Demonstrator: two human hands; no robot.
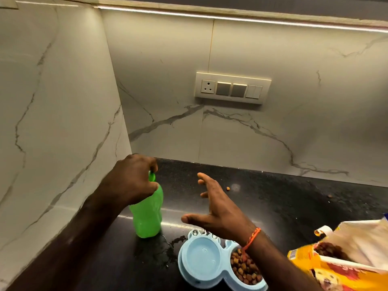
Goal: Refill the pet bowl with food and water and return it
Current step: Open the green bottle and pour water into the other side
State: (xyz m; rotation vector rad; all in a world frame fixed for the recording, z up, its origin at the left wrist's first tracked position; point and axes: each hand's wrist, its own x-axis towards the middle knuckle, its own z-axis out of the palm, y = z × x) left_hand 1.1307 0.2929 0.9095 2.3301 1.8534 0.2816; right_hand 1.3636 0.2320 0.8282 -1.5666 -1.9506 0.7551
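Observation:
A light blue double pet bowl (184, 267) sits on the black counter near the front edge. Its left cup holds clear water; its right cup holds brown kibble (244, 269). A green plastic bottle (148, 215) stands upright just left of and behind the bowl. My left hand (132, 181) is closed over the bottle's neck and cap from above. Above the bowl, my right hand (218, 208) hovers with fingers spread and holds nothing. An orange thread band circles that wrist.
An open yellow pet food bag (344, 263) lies at the right front, kibble showing in its mouth. Spilled water (170, 246) spots the counter (283, 198) between bottle and bowl. Stray kibble (228, 188) lies farther back. Marble walls close the left side and the back.

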